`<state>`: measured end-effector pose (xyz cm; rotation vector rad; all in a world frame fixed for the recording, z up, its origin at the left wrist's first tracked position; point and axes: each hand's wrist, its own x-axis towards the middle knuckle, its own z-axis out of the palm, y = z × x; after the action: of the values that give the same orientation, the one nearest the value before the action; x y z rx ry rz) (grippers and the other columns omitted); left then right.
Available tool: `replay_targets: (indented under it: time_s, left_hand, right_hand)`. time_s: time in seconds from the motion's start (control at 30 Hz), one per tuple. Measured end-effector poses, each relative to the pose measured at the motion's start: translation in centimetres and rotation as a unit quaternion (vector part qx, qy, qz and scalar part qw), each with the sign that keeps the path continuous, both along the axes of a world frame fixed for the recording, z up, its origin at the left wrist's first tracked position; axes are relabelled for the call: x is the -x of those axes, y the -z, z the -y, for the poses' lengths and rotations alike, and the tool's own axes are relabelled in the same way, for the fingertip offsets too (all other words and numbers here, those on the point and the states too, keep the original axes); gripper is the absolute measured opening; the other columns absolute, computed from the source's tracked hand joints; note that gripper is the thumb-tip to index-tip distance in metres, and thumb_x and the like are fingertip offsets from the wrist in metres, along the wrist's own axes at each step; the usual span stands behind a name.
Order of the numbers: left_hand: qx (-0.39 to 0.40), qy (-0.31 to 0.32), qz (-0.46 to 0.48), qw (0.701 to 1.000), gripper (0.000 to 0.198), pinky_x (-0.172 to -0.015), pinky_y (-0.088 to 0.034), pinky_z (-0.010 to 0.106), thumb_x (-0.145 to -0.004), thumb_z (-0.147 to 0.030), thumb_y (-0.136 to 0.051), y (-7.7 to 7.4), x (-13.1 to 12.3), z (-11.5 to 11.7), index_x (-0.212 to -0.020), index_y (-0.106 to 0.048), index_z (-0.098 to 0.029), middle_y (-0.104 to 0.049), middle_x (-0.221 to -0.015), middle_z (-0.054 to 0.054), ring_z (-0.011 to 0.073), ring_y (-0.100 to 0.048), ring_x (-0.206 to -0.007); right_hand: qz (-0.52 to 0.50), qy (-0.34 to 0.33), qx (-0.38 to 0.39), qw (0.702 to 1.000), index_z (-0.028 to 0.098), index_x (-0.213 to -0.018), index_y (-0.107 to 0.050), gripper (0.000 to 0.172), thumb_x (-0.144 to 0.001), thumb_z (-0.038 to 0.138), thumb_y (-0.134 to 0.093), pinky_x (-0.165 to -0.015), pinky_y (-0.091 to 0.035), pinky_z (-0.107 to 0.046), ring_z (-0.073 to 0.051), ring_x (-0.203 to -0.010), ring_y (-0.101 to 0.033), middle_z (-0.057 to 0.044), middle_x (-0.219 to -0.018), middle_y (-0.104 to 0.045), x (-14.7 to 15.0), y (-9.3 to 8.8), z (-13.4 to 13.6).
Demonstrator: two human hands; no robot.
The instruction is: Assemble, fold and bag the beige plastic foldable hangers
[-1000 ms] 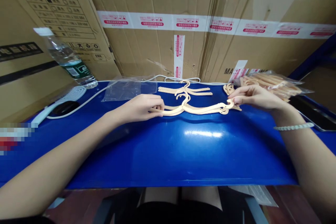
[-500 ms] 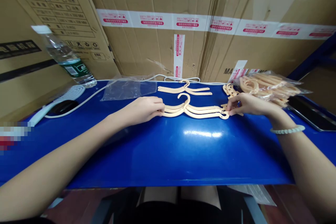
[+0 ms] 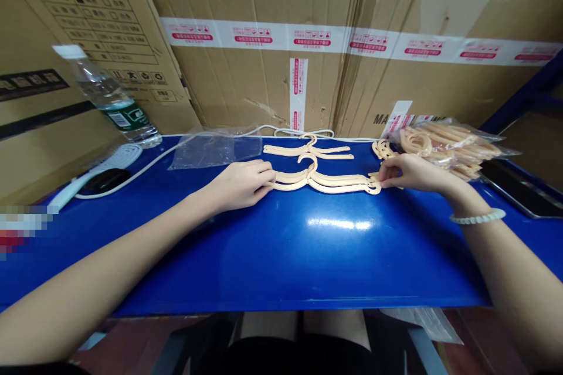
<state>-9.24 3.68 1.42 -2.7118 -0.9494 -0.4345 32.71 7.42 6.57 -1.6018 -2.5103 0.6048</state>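
Observation:
Beige plastic hangers (image 3: 338, 188) lie stacked on the blue table, their curved hook upward in the middle. My left hand (image 3: 243, 184) is closed, thumb and fingertips pinching the left end of the stack. At the other end, my right hand (image 3: 407, 173) pinches a small beige end piece (image 3: 373, 189) that meets the right arms of the hangers. Its exact joint is partly hidden by my fingers. Just behind lies another set of beige hanger parts (image 3: 285, 151). More small cut-out pieces (image 3: 382, 149) are heaped beyond my right hand.
Clear bags of beige parts (image 3: 444, 143) sit at the back right, beside a dark flat device (image 3: 528, 190). A flat plastic bag (image 3: 215, 149), white cable (image 3: 149, 165), black mouse (image 3: 108, 180) and water bottle (image 3: 118, 102) are at left. Cardboard boxes (image 3: 246, 88) wall the back.
The near hangers have shifted slightly away from me and their arms lie closer together. Both hands keep their pinch, the right a touch further left.

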Motion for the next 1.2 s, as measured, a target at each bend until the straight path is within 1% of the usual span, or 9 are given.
replay_targets:
  time_s: [0.13,0.23,0.33,0.53,0.67,0.8,0.93,1.07,1.2]
  left_hand:
    - [-0.03,0.001,-0.021,0.999,0.014,-0.066,-0.046,0.03,-0.096,-0.02,-0.048,-0.1,-0.2,0.2,-0.092,-0.062,-0.018,-0.066,-0.09,0.007,0.0213,-0.061,-0.082]
    - [-0.035,0.004,-0.009,0.999,0.01,-0.067,-0.046,0.031,-0.092,-0.019,-0.05,-0.4,-0.5,0.5,-0.093,-0.061,-0.018,-0.066,-0.091,0.007,0.0219,-0.06,-0.082]
    - [-0.03,0.021,0.003,0.999,0.01,-0.068,-0.046,0.031,-0.091,-0.017,-0.05,-0.6,-0.7,0.8,-0.09,-0.06,-0.019,-0.065,-0.09,0.007,0.0213,-0.06,-0.081]
    - [-0.039,0.046,-0.003,0.998,0.012,-0.072,-0.047,0.032,-0.094,-0.017,-0.049,-0.6,-1.3,1.3,-0.089,-0.06,-0.018,-0.065,-0.091,0.007,0.0205,-0.061,-0.081]
    - [-0.044,0.069,0.018,0.996,0.016,-0.075,-0.049,0.032,-0.095,-0.015,-0.047,-0.4,-2.4,2.4,-0.092,-0.063,-0.018,-0.068,-0.095,0.008,0.021,-0.063,-0.086]
    - [-0.047,0.13,0.033,0.99,0.02,-0.075,-0.051,0.032,-0.096,-0.015,-0.045,0.0,-3.8,3.9,-0.096,-0.065,-0.017,-0.069,-0.094,0.008,0.0204,-0.064,-0.084]
    - [-0.027,0.165,0.045,0.985,0.021,-0.076,-0.052,0.031,-0.094,-0.011,-0.046,0.6,-4.4,4.4,-0.099,-0.065,-0.016,-0.07,-0.1,0.008,0.0198,-0.065,-0.085]
    - [0.008,0.167,0.068,0.984,0.022,-0.08,-0.053,0.031,-0.096,-0.011,-0.044,1.1,-4.3,4.1,-0.101,-0.065,-0.014,-0.07,-0.102,0.009,0.0206,-0.065,-0.09]
    - [0.026,0.167,0.076,0.983,0.024,-0.08,-0.053,0.032,-0.097,-0.012,-0.043,1.2,-4.2,3.9,-0.102,-0.065,-0.015,-0.07,-0.102,0.01,0.0206,-0.065,-0.09]
  right_hand:
    - [0.007,-0.008,-0.015,1.0,0.019,-0.079,-0.073,0.032,-0.071,0.05,-0.073,-0.062,-0.049,-0.03,-0.023,-0.071,-0.068,-0.007,-0.077,-0.074,0.2,-0.3,0.4]
    - [0.003,-0.012,-0.011,1.0,0.019,-0.079,-0.073,0.031,-0.072,0.05,-0.072,-0.061,-0.048,-0.03,-0.022,-0.07,-0.066,-0.006,-0.076,-0.074,0.5,-0.6,0.7]
    - [-0.012,-0.006,-0.019,1.0,0.02,-0.081,-0.072,0.032,-0.074,0.051,-0.071,-0.06,-0.047,-0.03,-0.021,-0.07,-0.066,-0.006,-0.077,-0.073,0.8,-1.0,1.0]
    - [-0.043,0.054,-0.155,0.986,0.019,-0.081,-0.068,0.028,-0.08,0.046,-0.062,-0.061,-0.044,-0.032,-0.022,-0.066,-0.063,-0.007,-0.073,-0.07,1.2,-0.9,0.8]
    - [-0.059,0.075,-0.201,0.975,0.02,-0.084,-0.067,0.022,-0.08,0.039,-0.058,-0.061,-0.042,-0.032,-0.022,-0.064,-0.06,-0.006,-0.071,-0.069,1.5,-0.6,0.8]
    - [-0.051,0.086,-0.239,0.966,0.022,-0.075,-0.062,0.014,-0.078,0.031,-0.051,-0.06,-0.039,-0.03,-0.019,-0.061,-0.056,-0.003,-0.065,-0.064,2.3,-0.5,1.3]
    - [-0.061,0.077,-0.25,0.963,0.022,-0.066,-0.05,0.017,-0.08,0.027,-0.043,-0.059,-0.037,-0.03,-0.017,-0.06,-0.052,-0.002,-0.062,-0.057,3.3,-0.5,1.9]
    - [-0.074,0.073,-0.243,0.964,0.024,-0.064,-0.041,0.019,-0.083,0.029,-0.04,-0.059,-0.035,-0.031,-0.018,-0.058,-0.048,-0.002,-0.059,-0.05,3.9,-0.2,2.1]
    - [-0.066,0.081,-0.237,0.966,0.025,-0.065,-0.037,0.02,-0.083,0.03,-0.04,-0.06,-0.034,-0.031,-0.019,-0.058,-0.046,-0.002,-0.059,-0.047,4.2,0.1,2.1]
